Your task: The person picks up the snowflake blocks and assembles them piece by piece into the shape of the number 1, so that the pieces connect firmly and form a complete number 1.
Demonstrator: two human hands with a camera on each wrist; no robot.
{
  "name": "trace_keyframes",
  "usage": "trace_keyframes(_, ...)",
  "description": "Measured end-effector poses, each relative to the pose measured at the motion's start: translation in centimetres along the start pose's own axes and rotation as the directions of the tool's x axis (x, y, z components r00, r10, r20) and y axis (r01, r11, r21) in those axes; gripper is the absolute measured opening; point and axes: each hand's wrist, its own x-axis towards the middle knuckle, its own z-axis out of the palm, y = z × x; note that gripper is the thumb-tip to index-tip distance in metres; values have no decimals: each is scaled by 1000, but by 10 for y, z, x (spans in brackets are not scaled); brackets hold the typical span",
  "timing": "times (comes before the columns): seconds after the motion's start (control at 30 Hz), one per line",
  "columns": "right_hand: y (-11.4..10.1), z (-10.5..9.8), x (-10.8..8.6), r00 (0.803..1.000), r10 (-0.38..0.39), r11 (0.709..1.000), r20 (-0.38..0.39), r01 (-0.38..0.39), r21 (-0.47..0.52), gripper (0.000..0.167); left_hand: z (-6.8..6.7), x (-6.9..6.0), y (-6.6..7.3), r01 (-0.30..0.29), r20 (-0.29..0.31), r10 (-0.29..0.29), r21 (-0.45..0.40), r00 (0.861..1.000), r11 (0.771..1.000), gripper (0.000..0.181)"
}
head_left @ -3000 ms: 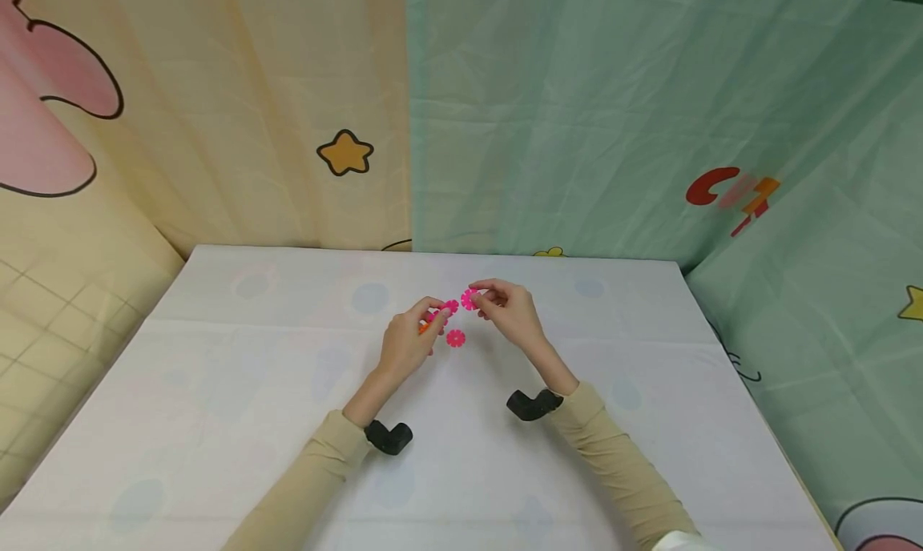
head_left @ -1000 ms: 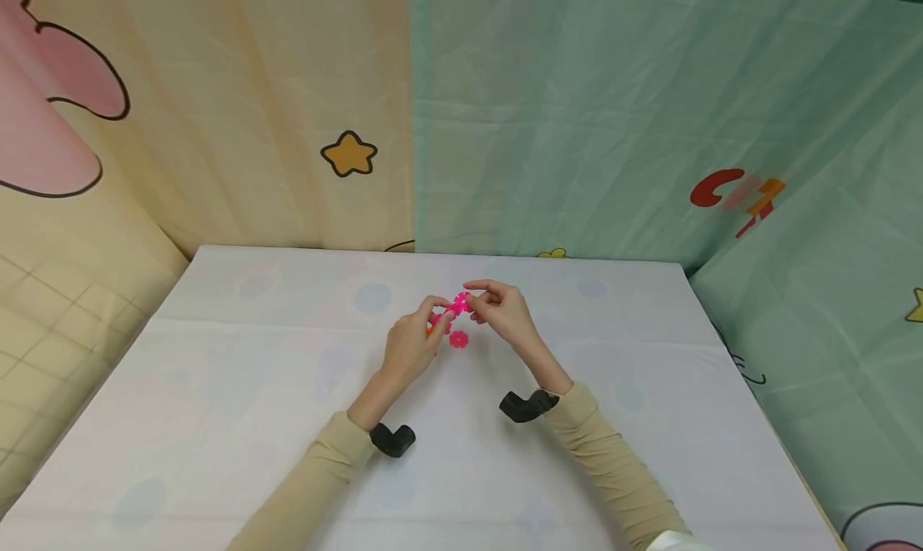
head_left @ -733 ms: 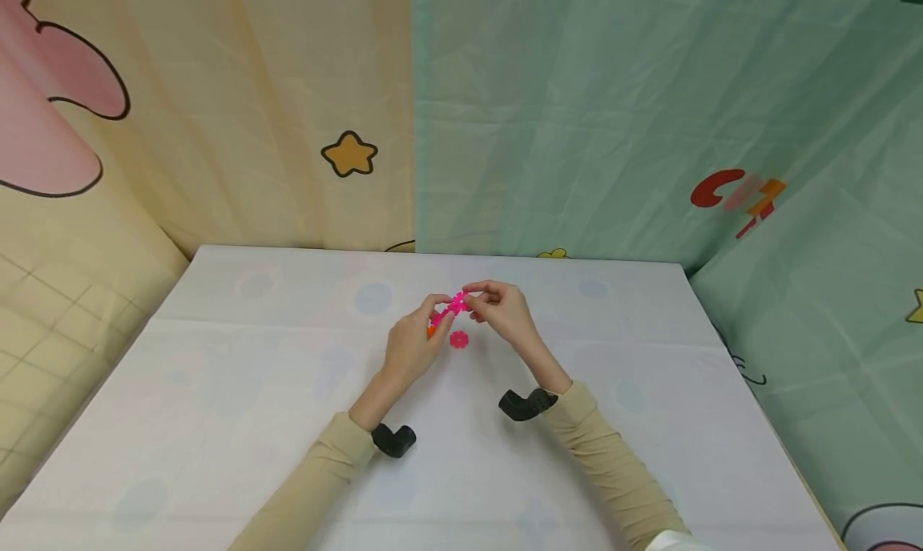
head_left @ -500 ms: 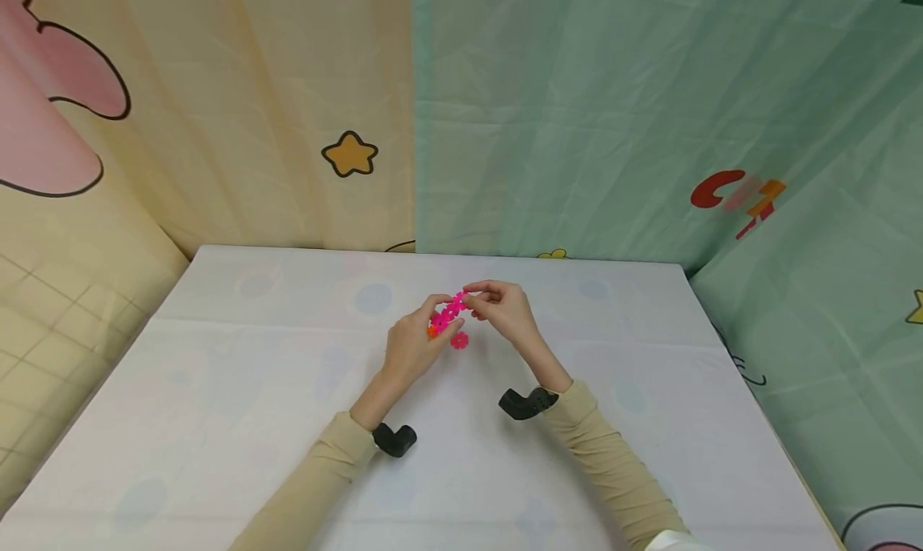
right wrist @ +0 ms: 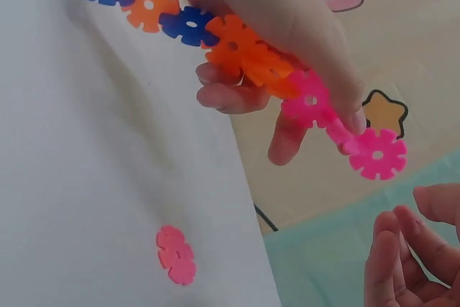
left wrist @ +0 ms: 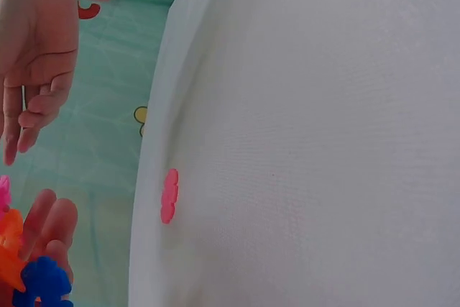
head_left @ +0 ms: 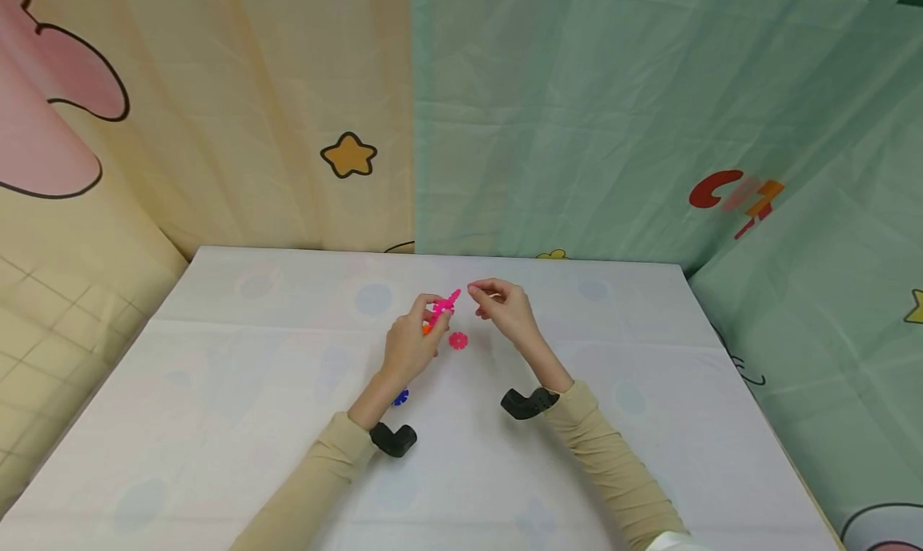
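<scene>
My left hand [head_left: 407,343] holds a chain of interlocking snowflake discs above the table, its thumb pressing near the pink end. In the right wrist view the chain [right wrist: 228,37] runs from blue and orange discs to several pink ones, the last pink disc [right wrist: 365,152] projecting beyond the thumb. A blue disc [head_left: 400,397] of the chain shows under my left wrist. My right hand [head_left: 505,307] is just right of the pink end, apart from it, fingers loosely bent and holding nothing. A loose pink disc [head_left: 457,340] lies on the table below both hands.
The white-covered table [head_left: 288,423] reaches back to a yellow and green printed curtain [head_left: 548,134]. Black wrist mounts [head_left: 392,440] sit on both forearms near the tan sleeves [head_left: 613,463].
The pink disc that my right hand pinched is now joined to the chain's end. My right hand has let go and drawn slightly right; the left has tilted the chain, exposing a blue disc.
</scene>
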Motion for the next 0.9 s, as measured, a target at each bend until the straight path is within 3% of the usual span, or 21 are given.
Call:
trace_keyframes(0.2, 14, 1, 2, 1000, 22, 999, -4, -22, -27, 25, -1, 0, 2, 58, 28, -56, -61, 998, 996, 28)
trace_keyframes(0.37, 26, 5, 3, 999, 33, 997, 21, -31, -75, 22, -1, 1, 2, 67, 20, -66, -86, 998, 994, 26)
trace_keyframes(0.6, 37, 12, 2, 995, 54, 986, 90, -39, -162, 17, -2, 1, 1, 91, 21, -89, -140, 996, 986, 27)
trace_keyframes(0.9, 44, 17, 1, 975, 117, 957, 189, -60, -282, 22, -4, 1, 0, 105, 6, -106, -183, 994, 978, 31)
